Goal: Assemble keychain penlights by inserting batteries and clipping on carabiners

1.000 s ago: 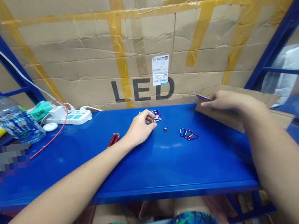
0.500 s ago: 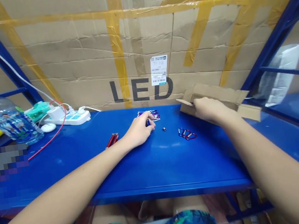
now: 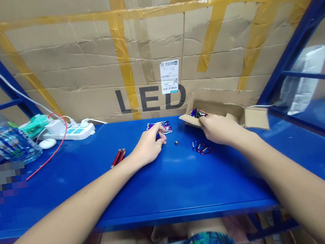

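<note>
At one o'clock from us, an open cardboard box [image 3: 256,119] holds small dark and blue items [image 3: 193,113], our right hand [image 3: 220,129] at its near edge, grip unclear, while at twelve our left hand [image 3: 149,145] pinches a small blue object [image 3: 157,136].

Here comes the cardboard box [image 3: 257,118], sliding from the right of the frame towards the centre! The right hand [image 3: 216,128] travels left with it, and a cluster of dark and blue pieces [image 3: 196,113] now shows at the box's left end.
</note>
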Demonstrator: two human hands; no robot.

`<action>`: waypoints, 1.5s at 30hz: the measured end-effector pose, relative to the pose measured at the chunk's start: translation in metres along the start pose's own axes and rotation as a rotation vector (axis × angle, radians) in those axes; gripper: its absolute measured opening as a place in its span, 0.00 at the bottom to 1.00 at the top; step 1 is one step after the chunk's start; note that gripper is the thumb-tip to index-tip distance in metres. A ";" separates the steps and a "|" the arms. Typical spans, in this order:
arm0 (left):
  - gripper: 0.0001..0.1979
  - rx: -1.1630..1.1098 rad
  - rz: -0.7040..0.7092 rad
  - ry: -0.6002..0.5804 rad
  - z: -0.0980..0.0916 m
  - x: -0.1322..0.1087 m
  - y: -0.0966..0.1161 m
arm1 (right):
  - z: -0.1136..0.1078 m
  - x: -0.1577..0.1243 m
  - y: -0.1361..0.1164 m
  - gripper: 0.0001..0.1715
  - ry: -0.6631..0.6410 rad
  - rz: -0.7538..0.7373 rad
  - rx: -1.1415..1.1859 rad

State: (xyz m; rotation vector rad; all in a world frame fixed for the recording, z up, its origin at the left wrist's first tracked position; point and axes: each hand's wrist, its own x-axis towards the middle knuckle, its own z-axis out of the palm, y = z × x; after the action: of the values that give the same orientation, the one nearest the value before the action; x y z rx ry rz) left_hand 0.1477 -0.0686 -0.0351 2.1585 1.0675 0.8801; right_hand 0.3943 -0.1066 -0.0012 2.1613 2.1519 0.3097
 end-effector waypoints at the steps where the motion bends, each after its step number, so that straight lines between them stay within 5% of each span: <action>1: 0.14 0.001 0.000 -0.005 0.000 0.000 -0.001 | 0.000 0.001 0.002 0.19 0.006 0.010 0.005; 6: 0.14 -0.003 0.017 -0.015 0.000 0.000 -0.001 | -0.007 0.000 0.009 0.24 0.058 0.003 0.041; 11: 0.12 -0.068 0.010 0.018 -0.002 0.001 0.002 | -0.022 -0.019 -0.034 0.21 0.346 -0.193 0.049; 15: 0.14 -0.132 0.015 0.119 -0.004 0.004 -0.003 | -0.013 -0.024 -0.078 0.19 0.206 -0.373 0.146; 20: 0.15 -0.162 0.007 0.167 -0.005 0.007 -0.009 | 0.004 -0.011 -0.086 0.17 -0.006 -0.412 0.204; 27: 0.16 -0.198 -0.024 0.192 -0.009 0.006 -0.002 | -0.007 0.001 -0.071 0.16 0.106 -0.228 0.245; 34: 0.17 -0.221 -0.074 0.199 -0.011 0.005 0.003 | -0.002 0.047 -0.050 0.18 -0.001 -0.091 0.243; 45: 0.19 -0.219 -0.076 0.191 -0.015 0.006 0.002 | -0.005 0.085 -0.077 0.22 -0.098 -0.054 0.124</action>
State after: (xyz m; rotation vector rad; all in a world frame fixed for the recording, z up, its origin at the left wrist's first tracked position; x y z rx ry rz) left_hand 0.1396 -0.0614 -0.0226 1.8716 1.0815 1.1294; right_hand 0.3172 -0.0214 -0.0040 2.1272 2.2258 0.0667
